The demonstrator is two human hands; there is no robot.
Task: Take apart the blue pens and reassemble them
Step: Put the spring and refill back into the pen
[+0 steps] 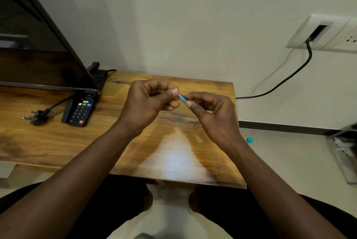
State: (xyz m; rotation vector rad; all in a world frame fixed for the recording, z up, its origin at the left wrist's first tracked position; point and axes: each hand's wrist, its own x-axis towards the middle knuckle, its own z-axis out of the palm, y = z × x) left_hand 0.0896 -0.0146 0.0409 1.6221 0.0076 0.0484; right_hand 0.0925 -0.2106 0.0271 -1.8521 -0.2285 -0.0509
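Presently both hands meet above the table, nearer its back edge and right side. Left hand and right hand each pinch one end of a short blue pen part; only a small blue length with a pale tip shows between the fingertips. Whether it is being pulled apart or pushed together cannot be told.

Risks, as judged:
- Part is small, grip is fingertip-only; a slip would drop it, likely off the right edge.
- A blue cap-like piece already lies on the floor beside that edge.
- A skewed push could jam the fit.
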